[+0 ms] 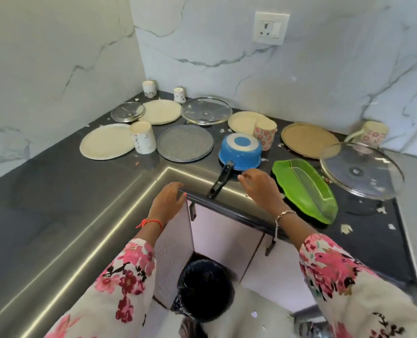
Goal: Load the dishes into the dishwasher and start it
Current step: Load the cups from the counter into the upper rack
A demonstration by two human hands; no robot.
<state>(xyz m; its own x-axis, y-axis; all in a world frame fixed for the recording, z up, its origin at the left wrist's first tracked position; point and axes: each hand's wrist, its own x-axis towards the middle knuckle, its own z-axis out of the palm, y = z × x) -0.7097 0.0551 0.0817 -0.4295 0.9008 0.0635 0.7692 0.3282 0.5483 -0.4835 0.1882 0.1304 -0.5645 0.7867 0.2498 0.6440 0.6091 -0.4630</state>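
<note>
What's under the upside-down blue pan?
The blue pan sits bottom-up on the dark counter. Its solid sides cover whatever is underneath, so nothing beneath it can be seen.

Blue pan [240,152] is set upside down, black handle turned nearward. Left of pan: grey plate [185,143], inverted white cup [142,137], cream plate [107,141]. Behind pan: inverted floral cup [264,134], glass lid [206,110]. Right of pan: green tray [305,189], tan plate [307,139], large lid [362,170] laid knob down.
</note>
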